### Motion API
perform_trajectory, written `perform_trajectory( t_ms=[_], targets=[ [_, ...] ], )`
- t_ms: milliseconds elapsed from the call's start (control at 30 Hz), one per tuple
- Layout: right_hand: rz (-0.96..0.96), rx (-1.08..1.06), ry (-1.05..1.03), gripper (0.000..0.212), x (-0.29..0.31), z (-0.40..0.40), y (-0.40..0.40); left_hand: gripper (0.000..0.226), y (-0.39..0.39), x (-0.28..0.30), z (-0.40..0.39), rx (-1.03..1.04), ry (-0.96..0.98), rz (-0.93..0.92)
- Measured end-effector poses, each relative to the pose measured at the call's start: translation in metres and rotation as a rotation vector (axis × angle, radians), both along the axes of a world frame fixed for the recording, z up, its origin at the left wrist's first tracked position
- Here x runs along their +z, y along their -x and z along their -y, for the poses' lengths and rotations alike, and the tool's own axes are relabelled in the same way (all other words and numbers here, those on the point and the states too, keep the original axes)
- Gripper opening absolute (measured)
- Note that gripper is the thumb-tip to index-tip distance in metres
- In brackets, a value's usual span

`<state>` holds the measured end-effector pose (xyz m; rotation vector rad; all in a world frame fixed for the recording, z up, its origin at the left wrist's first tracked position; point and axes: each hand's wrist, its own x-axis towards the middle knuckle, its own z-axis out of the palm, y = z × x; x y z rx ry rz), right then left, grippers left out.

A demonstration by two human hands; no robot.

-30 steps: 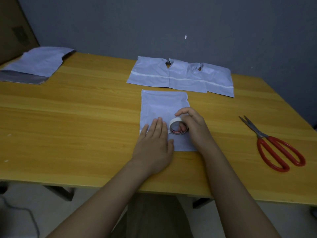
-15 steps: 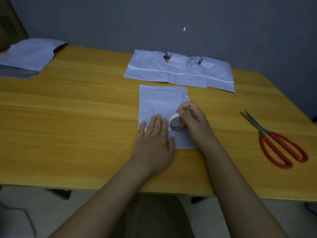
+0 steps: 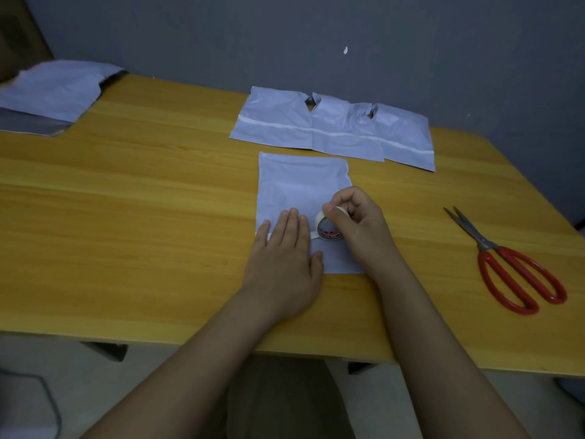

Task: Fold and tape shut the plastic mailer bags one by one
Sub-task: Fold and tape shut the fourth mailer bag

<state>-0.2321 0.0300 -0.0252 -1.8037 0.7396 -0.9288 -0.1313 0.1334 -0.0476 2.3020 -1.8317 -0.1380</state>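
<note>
Left hand [image 3: 286, 248] flat, fingers straight, pins thin, slippery mailer bag [image 3: 300, 188] mid-counter [image 3: 142, 217]; right hand [image 3: 354, 223] pinches tape roll [image 3: 329, 231] atop bag. Film likely light, floppy; best held near taped fold.

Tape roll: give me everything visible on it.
The tape roll is a small ring of pale tape with a red and dark printed core. It stands on edge on the mailer bag, tilted. The right hand grips its top and far side. A pulled strip runs left under the flat left hand.
</note>
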Motion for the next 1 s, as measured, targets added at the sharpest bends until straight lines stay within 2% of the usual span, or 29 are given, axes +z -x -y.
perform_trajectory(
  t_ms=[133, 367, 467, 600, 767, 1000],
  targets=[
    [0.007, 0.003, 0.003, 0.017, 0.001, -0.0012, 0.0, 0.083, -0.0006, -0.0008, -0.0008, -0.005, 0.007, -0.005],
    [0.03, 0.004, 0.016, 0.015, 0.0029, -0.0025, 0.0009, 0.08, -0.0003, -0.0012, -0.0007, -0.005, 0.014, 0.0],
    [0.031, -0.001, 0.021, 0.016, 0.0033, -0.0018, 0.0016, 0.088, -0.0005, -0.002, -0.0005, -0.008, 0.025, -0.005],
    [0.033, -0.011, 0.013, 0.016, 0.002, -0.0002, 0.002, 0.078, -0.0005, -0.0016, -0.001, -0.005, 0.019, -0.01],
    [0.025, -0.013, 0.032, 0.019, 0.0012, 0.0017, 0.0025, 0.092, -0.0004, -0.0015, -0.0003, -0.015, 0.025, -0.006],
    [0.014, -0.027, 0.029, 0.02, 0.0005, 0.0028, 0.0039, 0.07, -0.0009, -0.0008, -0.0002, -0.007, -0.004, 0.004]
  ],
)
